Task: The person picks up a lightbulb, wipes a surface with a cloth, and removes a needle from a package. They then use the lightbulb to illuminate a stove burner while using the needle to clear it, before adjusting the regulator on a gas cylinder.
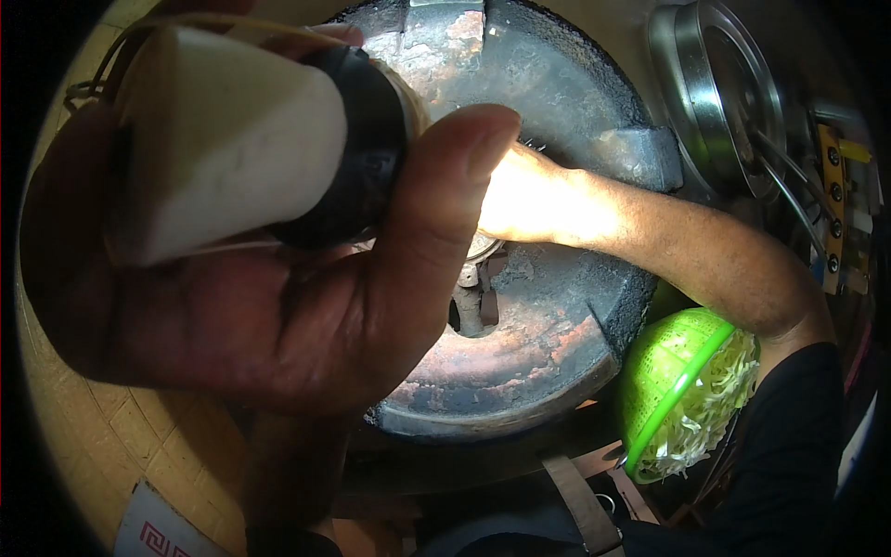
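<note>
My left hand (325, 325) is close to the camera, wrapped round a flashlight (241, 139) with a white body and a black collar. A thin wire loops along the flashlight's top. Its beam falls brightly on my right wrist and forearm. Below lies a large round, rusty, blackened stove ring (520, 381) with raised lugs. My right hand (506, 200) reaches in over the middle of the ring, near a metal burner (483, 247). Glare and my left thumb hide its fingers, so whatever they touch does not show.
A green colander (676, 395) of shredded cabbage (710, 418) leans at the lower right. Steel pots (691, 88) stand at the upper right, beside a yellow strip with screws (833, 195). Tiles (139, 427) and a white sheet with a red pattern (153, 529) lie at the left.
</note>
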